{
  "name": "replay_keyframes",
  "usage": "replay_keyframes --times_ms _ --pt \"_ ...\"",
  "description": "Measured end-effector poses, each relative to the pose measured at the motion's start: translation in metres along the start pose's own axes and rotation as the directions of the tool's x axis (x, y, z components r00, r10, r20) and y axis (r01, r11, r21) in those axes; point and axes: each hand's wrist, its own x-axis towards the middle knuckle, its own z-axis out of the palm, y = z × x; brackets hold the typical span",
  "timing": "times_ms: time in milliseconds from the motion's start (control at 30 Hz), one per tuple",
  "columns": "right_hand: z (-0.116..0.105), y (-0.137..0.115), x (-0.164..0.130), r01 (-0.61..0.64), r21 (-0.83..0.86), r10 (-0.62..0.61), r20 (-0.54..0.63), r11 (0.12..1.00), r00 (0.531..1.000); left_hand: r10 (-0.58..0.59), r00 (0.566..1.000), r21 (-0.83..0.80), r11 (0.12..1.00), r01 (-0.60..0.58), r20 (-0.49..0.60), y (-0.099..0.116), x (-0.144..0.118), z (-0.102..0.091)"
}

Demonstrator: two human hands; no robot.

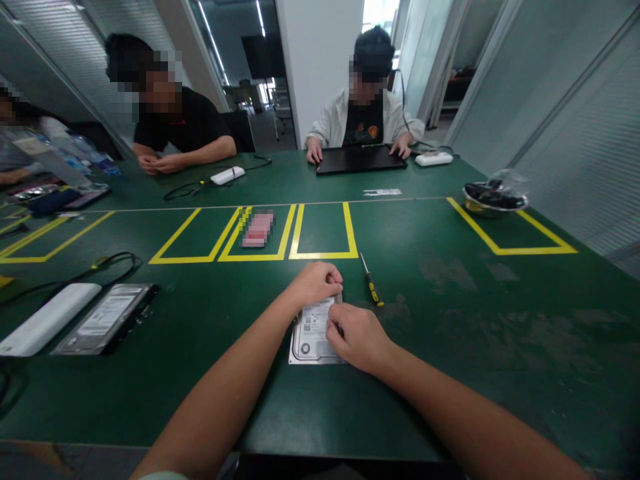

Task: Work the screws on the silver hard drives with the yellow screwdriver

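Lying flat at lower centre, a silver hard drive (310,333) carries a white label, its print too small to read. Left hand (316,283) curls over its far edge; right hand (357,337) presses fingertips on its right side. Just beyond, a yellow-handled screwdriver (371,283) rests on the green table (450,373) with yellow-taped boxes (324,233); two people sit across

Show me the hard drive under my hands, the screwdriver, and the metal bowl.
hard drive (309,337): head view, on its silver top cover, lower left.
screwdriver (373,291): head view, on its yellow and black handle.
metal bowl (481,208): head view, on its front rim.
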Motion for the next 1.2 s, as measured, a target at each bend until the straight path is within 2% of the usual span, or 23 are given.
replay_keyframes --times_ms 367,567,733,933,1100,1200 --pt "-0.001 0.0 -0.001 0.012 0.0 -0.012 -0.005 1.0 1.0 0.173 0.98 0.172 0.973 -0.154 -0.102 -0.002 -0.036 -0.009" --pt "-0.004 0.0 -0.003 0.036 -0.004 -0.036 -0.041 0.999 0.998 0.27 0.949 0.349 0.916 -0.199 -0.166 -0.007 -0.055 0.003" --pt "-0.008 0.007 -0.001 0.041 -0.038 -0.046 -0.153 0.998 0.987 0.301 0.928 0.413 0.89 -0.191 -0.219 -0.006 -0.061 0.012" --pt "-0.017 0.021 0.004 -0.124 -0.236 0.059 -0.264 0.964 0.963 0.33 0.915 0.461 0.866 -0.195 -0.233 -0.003 -0.066 0.012" --pt "-0.03 0.028 0.007 -0.352 -0.399 0.229 -0.322 0.847 0.918 0.324 0.915 0.458 0.869 -0.189 -0.238 -0.004 -0.067 0.013" --pt "-0.034 0.03 0.007 -0.41 -0.459 0.304 -0.289 0.788 0.908 0.32 0.918 0.45 0.873 -0.19 -0.233 -0.005 -0.066 0.013"
